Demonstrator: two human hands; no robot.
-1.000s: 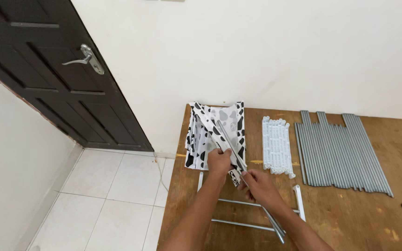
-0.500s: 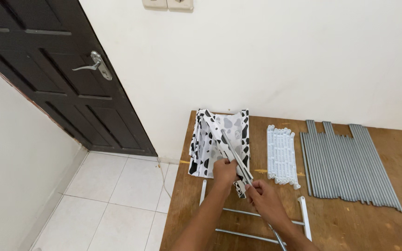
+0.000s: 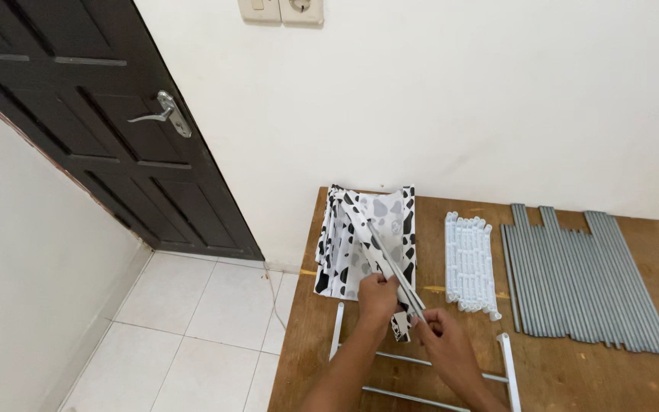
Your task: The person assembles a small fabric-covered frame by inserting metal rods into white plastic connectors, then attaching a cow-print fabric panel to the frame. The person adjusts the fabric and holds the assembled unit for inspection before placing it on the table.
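A folded white cloth with black and grey spots [image 3: 345, 244] lies on the wooden table [image 3: 573, 374] near its far left corner. A thin grey metal rod [image 3: 392, 267] runs diagonally over it, with a strip of the spotted cloth along it. My left hand [image 3: 377, 296] grips the rod and cloth near the lower end. My right hand [image 3: 444, 343] pinches the rod's near end, close beside the left hand. Under my forearms lies a white frame with metal cross bars [image 3: 421, 358].
A row of white plastic connectors [image 3: 470, 263] lies right of the cloth. Several grey metal tubes [image 3: 581, 278] lie side by side further right. A dark door [image 3: 93, 122] with a metal handle and a tiled floor [image 3: 192, 320] are to the left; a wall stands behind the table.
The camera has tilted up, showing more wall and wall sockets. My hands stay on the rod over the spotted cloth, in much the same grip.
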